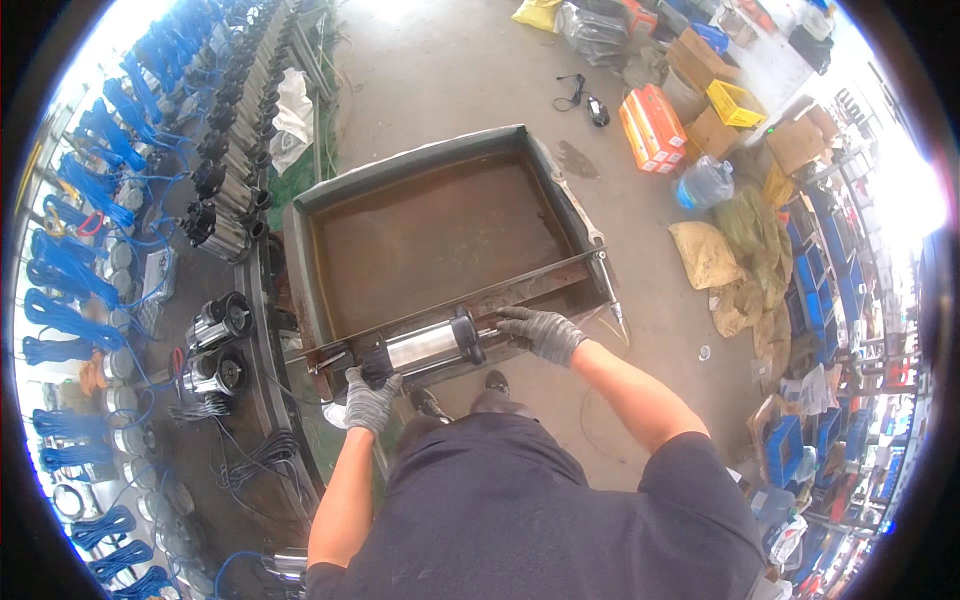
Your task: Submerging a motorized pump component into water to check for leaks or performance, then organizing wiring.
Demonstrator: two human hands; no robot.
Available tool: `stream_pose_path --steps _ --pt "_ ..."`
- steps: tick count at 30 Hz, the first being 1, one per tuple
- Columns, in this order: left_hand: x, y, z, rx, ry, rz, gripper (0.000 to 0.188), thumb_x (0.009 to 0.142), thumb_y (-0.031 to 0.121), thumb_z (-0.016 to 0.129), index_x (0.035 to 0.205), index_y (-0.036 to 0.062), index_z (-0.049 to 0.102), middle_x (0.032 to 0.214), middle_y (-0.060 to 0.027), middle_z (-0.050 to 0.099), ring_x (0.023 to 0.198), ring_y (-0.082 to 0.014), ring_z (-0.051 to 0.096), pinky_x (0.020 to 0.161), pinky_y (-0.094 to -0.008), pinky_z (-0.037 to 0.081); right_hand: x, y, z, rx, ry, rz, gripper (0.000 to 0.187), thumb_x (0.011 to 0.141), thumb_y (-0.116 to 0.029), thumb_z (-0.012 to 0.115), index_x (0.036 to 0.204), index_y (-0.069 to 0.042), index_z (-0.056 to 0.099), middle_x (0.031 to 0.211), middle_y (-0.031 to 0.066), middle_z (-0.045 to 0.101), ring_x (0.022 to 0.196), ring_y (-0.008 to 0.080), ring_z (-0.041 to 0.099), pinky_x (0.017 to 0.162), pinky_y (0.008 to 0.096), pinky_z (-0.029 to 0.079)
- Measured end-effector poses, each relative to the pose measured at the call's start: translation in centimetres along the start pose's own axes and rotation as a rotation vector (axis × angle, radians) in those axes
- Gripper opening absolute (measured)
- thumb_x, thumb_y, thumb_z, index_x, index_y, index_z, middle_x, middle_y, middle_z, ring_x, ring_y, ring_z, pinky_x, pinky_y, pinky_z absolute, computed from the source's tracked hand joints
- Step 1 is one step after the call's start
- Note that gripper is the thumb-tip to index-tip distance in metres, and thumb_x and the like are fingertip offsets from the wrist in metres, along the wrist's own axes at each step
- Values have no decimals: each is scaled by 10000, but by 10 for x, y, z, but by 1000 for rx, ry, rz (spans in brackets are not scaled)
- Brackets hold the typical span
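A silver cylindrical pump motor with black ends lies on its side across the near edge of a metal tank. My left hand, in a grey glove, grips the motor's black left end from below. At the other end a thin metal shaft sticks out. My right hand, also gloved, has its fingers closed around the shaft's outer end, which they hide. A metal bar runs across the tank just beyond the motor. Shallow brownish liquid seems to cover the tank's bottom.
A wrench and a thin tool lie on the tank's right rim. Left, a bench bears motors and coiled cable. Orange boxes, a water bottle and sacks stand on the right.
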State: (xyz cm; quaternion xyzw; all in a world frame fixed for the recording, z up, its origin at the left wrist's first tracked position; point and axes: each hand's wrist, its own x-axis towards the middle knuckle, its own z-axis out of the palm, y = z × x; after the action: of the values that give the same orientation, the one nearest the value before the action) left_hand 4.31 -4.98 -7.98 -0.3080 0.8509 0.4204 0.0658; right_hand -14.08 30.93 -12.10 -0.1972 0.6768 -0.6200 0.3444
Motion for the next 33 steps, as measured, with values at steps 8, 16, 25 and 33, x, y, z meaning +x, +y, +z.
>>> stream_pose_path --steps 8,16,25,33 --pt "-7 15 -5 -35 12 -11 940 782 538 873 1375 -44 433 1194 -210 676 1102 -311 645 976 -393 492 28 -26 23 30 233 510 338 1047 -338 617 1140 -36 736 761 30 685 611 145 620 567 321 503" --pt "1 -7 0 91 52 1 946 774 530 880 1375 -49 434 1173 -227 693 1092 -323 668 963 -403 507 18 23 16 -537 128 -143 363 959 -250 713 1270 -69 669 1170 149 703 998 308 709 856 394 581" --pt "-10 35 -12 119 60 -62 832 787 454 888 1308 -42 470 1170 -229 701 1114 -324 670 986 -385 506 -5 -4 5 -801 18 -283 588 837 -68 757 1398 -105 587 1421 122 588 1259 323 610 1059 404 520" --pt "8 -4 0 -111 -4 -18 706 809 311 903 1264 -37 491 1116 -134 699 1001 -226 636 936 -349 506 6 -38 4 -52 15 407 443 949 -149 748 1358 -37 620 1045 93 741 894 160 685 776 281 582"
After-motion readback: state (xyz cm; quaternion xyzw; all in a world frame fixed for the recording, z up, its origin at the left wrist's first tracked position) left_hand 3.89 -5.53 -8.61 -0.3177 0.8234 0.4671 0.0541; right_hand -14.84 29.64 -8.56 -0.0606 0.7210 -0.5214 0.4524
